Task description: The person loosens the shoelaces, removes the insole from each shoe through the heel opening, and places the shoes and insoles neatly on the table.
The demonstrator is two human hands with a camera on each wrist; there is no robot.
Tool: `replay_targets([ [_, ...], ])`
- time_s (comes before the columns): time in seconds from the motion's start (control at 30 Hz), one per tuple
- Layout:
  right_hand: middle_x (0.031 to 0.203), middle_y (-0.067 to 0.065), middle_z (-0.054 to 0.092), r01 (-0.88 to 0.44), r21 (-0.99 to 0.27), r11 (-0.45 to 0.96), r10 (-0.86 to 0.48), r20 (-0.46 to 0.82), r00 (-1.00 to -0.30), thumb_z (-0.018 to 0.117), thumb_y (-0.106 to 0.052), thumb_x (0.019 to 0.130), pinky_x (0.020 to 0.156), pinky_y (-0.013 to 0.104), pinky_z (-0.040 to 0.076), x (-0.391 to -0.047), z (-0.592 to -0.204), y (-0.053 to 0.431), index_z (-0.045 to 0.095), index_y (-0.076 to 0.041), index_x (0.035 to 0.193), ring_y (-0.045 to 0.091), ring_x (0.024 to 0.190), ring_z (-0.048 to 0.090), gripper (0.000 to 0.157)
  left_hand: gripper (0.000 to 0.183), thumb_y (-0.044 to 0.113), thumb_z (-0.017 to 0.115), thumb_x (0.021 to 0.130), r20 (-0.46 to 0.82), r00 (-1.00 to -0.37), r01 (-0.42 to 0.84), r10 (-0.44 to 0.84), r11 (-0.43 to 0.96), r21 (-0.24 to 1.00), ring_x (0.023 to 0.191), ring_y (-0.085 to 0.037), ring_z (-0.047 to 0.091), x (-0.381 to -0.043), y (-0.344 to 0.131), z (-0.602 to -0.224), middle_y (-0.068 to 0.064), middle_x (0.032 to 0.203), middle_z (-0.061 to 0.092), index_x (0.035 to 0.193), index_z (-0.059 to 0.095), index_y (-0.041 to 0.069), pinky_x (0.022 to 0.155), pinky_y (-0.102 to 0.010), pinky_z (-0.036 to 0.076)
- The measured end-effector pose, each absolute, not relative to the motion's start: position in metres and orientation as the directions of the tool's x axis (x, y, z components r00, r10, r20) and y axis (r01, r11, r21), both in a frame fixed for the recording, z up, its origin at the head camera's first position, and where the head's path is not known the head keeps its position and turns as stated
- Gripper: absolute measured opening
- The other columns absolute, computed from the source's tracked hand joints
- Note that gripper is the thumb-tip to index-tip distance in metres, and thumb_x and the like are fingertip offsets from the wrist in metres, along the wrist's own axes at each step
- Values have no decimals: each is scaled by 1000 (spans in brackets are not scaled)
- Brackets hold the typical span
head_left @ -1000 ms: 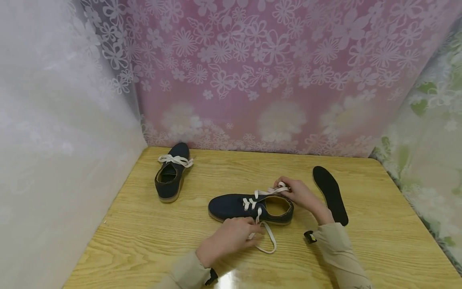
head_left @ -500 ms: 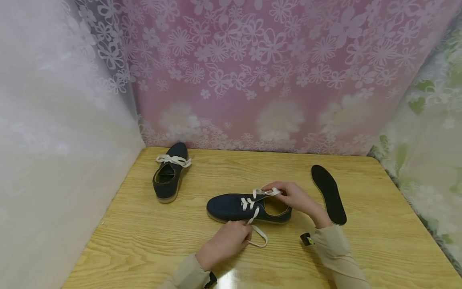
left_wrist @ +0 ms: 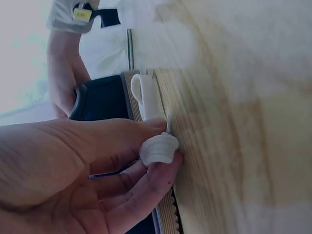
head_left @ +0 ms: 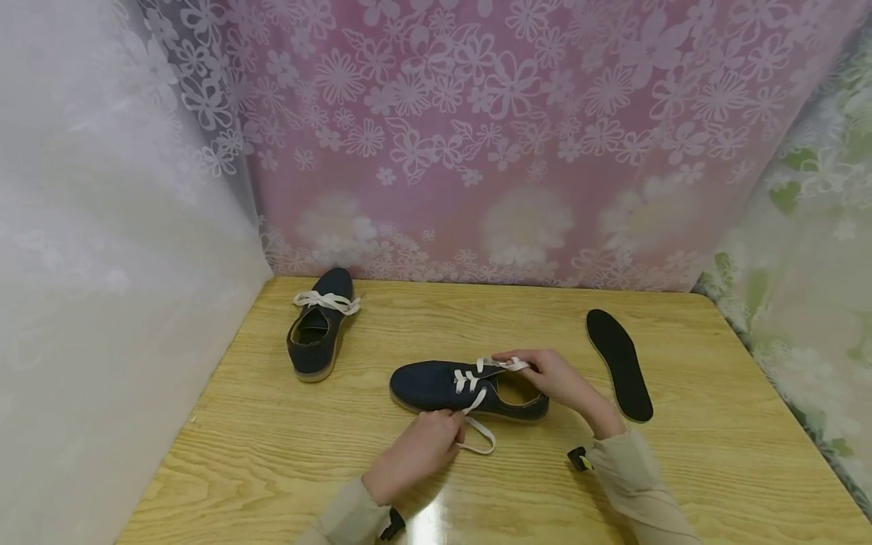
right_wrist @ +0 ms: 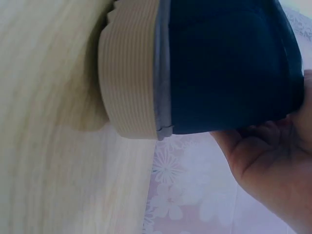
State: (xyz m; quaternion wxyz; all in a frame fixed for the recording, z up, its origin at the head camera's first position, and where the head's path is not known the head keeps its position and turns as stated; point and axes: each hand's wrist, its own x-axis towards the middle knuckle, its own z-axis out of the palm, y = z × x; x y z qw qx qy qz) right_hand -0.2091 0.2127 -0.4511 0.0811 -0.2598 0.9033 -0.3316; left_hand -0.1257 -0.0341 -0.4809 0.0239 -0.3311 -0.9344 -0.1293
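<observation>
A navy canvas shoe (head_left: pixel 424 384) lies sole down mid-table, toe to the left, its white shoelace (head_left: pixel 482 435) threaded through the front eyelets. On the near side my left hand (head_left: pixel 418 446) pinches one end of the lace; in the left wrist view a folded white piece of lace (left_wrist: pixel 160 148) sits between thumb and fingers. A loop of that end trails on the table. My right hand (head_left: pixel 562 378) reaches over the heel and holds the other lace end at the far edge of the opening. From the right wrist camera, the shoe's heel (right_wrist: pixel 229 68) hides those fingertips.
Another navy shoe (head_left: pixel 313 356), its white laces tied in a bow, stands at the back left. A black insole (head_left: pixel 621 367) lies right of my right hand. Floral curtains (head_left: pixel 436 151) rise behind and beside the wooden table (head_left: pixel 272 469).
My left hand has drawn the near lace end leftward, and its trailing loop has become smaller. My right hand has shifted slightly left along the far side of the opening.
</observation>
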Motion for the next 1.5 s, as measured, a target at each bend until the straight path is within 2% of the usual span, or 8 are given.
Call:
replay_targets([
  [0.07,63,2,46,-386,-646,658,-497,13,-868,50,-17,96,43,21,33,-206,-452,212,59,-25,125,5,40,27,31,14,9,70,76,128,-787,616,604,752,237,69,-9,57,-128,-35,-481,7,71,54,77,59,18,56,-22,45],
  [0.3,60,0,46,-334,-642,691,-432,4,-902,51,-17,96,44,21,29,-194,-450,206,59,-18,126,6,43,24,31,11,7,69,77,135,-804,592,580,754,286,69,-9,56,-138,-38,-482,6,75,58,80,64,16,59,-20,45],
  [0.4,56,-4,38,-313,-643,699,-412,-5,-911,50,-20,96,45,21,29,-189,-450,204,58,-17,127,6,43,24,32,10,7,68,78,125,-810,580,572,755,305,70,-8,56,-141,-40,-480,6,76,59,81,65,15,60,-20,45],
  [0.6,57,-5,37,-299,-622,723,-373,13,-928,47,-25,97,48,22,30,-179,-453,202,56,-19,129,7,45,26,33,9,6,66,78,111,-813,571,571,747,341,72,-9,57,-147,-41,-479,4,78,62,83,68,13,63,-20,45],
  [0.8,56,-4,36,-310,-598,740,-348,55,-936,46,-18,97,45,22,30,-175,-457,200,57,-16,128,6,43,27,33,9,5,65,76,130,-811,578,570,748,325,73,-10,58,-149,-40,-479,3,77,63,82,68,13,64,-21,46],
  [1.27,47,-4,35,-239,-561,792,-266,34,-963,47,-13,95,38,22,28,-161,-452,185,56,-12,128,8,37,28,34,6,8,68,78,116,-821,560,559,749,354,68,-7,57,-154,-36,-476,6,73,62,78,69,14,61,-20,45],
  [1.4,50,-1,40,-229,-516,825,-236,52,-970,46,-11,95,41,24,30,-157,-452,180,52,-9,132,10,40,31,37,14,8,67,78,148,-822,563,550,747,353,57,-5,48,-157,-33,-476,8,63,53,66,62,14,52,-20,40],
  [1.5,63,6,53,-227,-486,844,-225,64,-972,46,-9,94,44,25,31,-155,-452,177,49,-8,134,12,43,34,40,20,8,67,79,158,-828,556,538,751,356,55,-5,43,-159,-31,-476,8,60,47,63,56,14,49,-20,35],
])
